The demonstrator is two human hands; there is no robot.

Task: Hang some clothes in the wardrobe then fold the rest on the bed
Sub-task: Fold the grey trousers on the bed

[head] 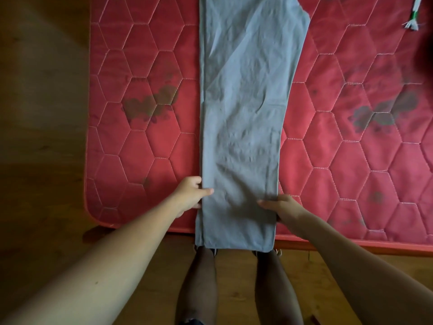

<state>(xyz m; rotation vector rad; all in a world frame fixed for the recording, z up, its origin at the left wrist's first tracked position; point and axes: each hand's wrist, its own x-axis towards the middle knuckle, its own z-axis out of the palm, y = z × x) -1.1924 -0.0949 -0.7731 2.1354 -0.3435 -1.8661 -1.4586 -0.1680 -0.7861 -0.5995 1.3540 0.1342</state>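
Trousers (pixel 243 113), grey, lie flat on red mattress (pixel 140 141); left hand (pixel 191 194) and right hand (pixel 285 207) pinch edges, fingers (pixel 207 191) seemingly tucked beneath.

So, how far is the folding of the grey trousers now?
Done: the grey trousers lie flat along the red mattress, apparently folded leg on leg. In hand: the left hand and right hand grip their side edges near the hems, which hang over the mattress edge. Left: the crosswise folds. Whether the hanging is finished cannot be seen here.
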